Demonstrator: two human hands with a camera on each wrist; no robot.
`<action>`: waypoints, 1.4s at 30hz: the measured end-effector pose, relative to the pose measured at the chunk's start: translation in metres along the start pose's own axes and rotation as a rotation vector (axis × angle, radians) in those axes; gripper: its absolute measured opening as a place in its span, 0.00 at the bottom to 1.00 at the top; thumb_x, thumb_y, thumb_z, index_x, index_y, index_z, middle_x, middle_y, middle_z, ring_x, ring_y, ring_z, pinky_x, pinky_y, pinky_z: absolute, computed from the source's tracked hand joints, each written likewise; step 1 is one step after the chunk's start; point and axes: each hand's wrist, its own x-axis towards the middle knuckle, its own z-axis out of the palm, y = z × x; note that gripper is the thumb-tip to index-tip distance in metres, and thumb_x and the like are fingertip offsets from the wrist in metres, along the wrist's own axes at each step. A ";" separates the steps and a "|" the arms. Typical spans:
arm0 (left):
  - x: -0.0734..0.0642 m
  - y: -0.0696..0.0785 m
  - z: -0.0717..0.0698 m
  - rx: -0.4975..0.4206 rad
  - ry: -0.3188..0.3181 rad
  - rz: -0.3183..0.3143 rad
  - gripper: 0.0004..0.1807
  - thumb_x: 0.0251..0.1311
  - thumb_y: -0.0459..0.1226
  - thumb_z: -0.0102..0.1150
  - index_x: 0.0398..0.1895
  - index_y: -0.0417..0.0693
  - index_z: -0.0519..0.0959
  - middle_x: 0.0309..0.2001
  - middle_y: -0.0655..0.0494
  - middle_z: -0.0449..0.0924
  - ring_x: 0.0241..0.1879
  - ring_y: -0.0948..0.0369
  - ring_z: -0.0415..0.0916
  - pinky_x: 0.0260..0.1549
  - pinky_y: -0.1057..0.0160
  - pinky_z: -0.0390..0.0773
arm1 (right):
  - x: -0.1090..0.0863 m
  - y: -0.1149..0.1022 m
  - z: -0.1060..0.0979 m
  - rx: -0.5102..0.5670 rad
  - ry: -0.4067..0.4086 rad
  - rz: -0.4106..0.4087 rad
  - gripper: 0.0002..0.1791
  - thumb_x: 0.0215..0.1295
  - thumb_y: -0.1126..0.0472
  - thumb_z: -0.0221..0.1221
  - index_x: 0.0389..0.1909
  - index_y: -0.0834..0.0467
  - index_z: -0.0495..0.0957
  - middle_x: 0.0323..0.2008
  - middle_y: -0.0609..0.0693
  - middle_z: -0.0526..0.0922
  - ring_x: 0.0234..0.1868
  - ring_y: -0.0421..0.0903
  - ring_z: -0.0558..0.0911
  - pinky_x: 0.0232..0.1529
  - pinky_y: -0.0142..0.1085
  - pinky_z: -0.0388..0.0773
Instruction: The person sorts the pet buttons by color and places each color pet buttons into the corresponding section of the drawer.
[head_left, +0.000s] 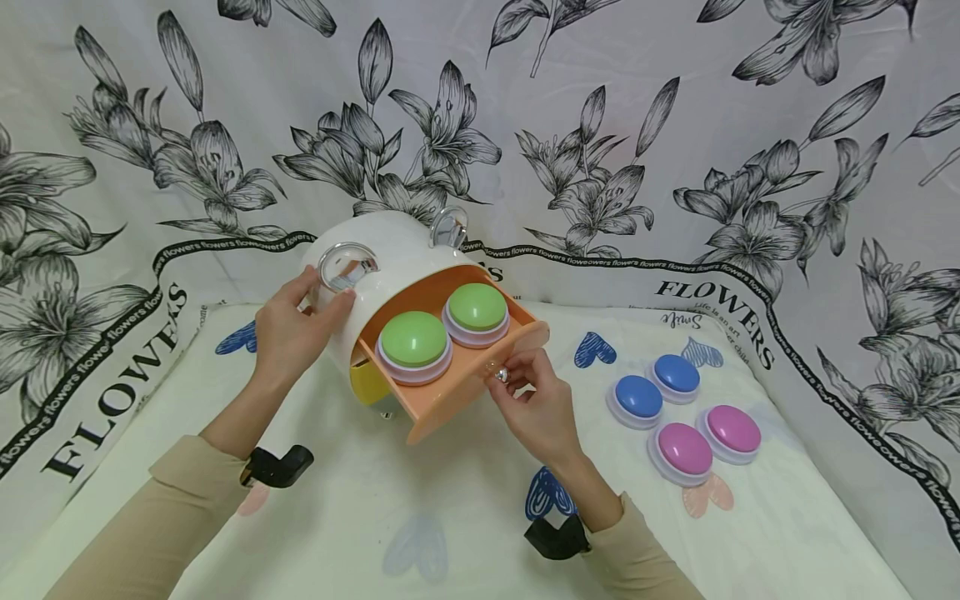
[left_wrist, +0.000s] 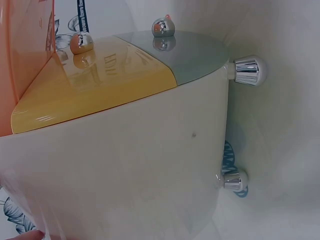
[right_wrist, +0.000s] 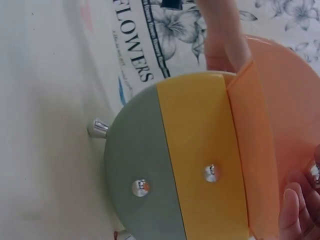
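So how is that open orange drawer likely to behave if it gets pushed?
The orange drawer is probably stiff: its front panel looks smooth and unbent. Its load may shift, since the two green domed buttons sit inside with no visible fastening. The shiny, rounded silver knob, pinched by the right hand, might be slippery.

Before me: white cloth (head_left: 330,533) printed with hearts (head_left: 595,350), across the lower frame | centre, as I see it: white drawer box (head_left: 367,231), on silver feet (left_wrist: 248,70) | right of centre: two blue-topped discs (head_left: 639,396), side by side | just below those: two pink-topped discs (head_left: 685,448), close together
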 end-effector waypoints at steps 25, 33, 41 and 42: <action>0.001 0.000 0.000 0.019 0.004 0.000 0.38 0.55 0.55 0.56 0.65 0.45 0.65 0.68 0.52 0.59 0.65 0.52 0.59 0.55 0.48 0.70 | 0.022 -0.009 0.007 -0.058 0.005 0.022 0.13 0.55 0.65 0.62 0.38 0.59 0.68 0.25 0.48 0.76 0.23 0.39 0.72 0.22 0.26 0.73; 0.003 0.000 0.000 0.015 -0.007 -0.010 0.38 0.54 0.57 0.55 0.65 0.45 0.66 0.68 0.53 0.58 0.66 0.53 0.58 0.55 0.49 0.70 | 0.034 -0.011 0.016 -0.064 -0.008 0.021 0.11 0.54 0.64 0.61 0.35 0.58 0.69 0.22 0.48 0.76 0.22 0.39 0.72 0.20 0.26 0.71; 0.002 0.000 -0.001 0.016 -0.010 -0.005 0.38 0.54 0.57 0.56 0.65 0.46 0.66 0.68 0.53 0.58 0.66 0.53 0.58 0.55 0.48 0.70 | 0.046 -0.012 0.027 -0.101 0.003 0.018 0.11 0.53 0.63 0.61 0.34 0.56 0.69 0.20 0.46 0.76 0.21 0.38 0.72 0.20 0.26 0.69; 0.002 0.000 -0.001 0.017 -0.010 -0.005 0.38 0.55 0.56 0.56 0.65 0.45 0.65 0.68 0.53 0.58 0.66 0.53 0.58 0.55 0.48 0.70 | 0.047 -0.012 0.029 -0.104 0.003 0.020 0.11 0.53 0.63 0.61 0.34 0.56 0.69 0.20 0.46 0.77 0.21 0.37 0.72 0.20 0.26 0.69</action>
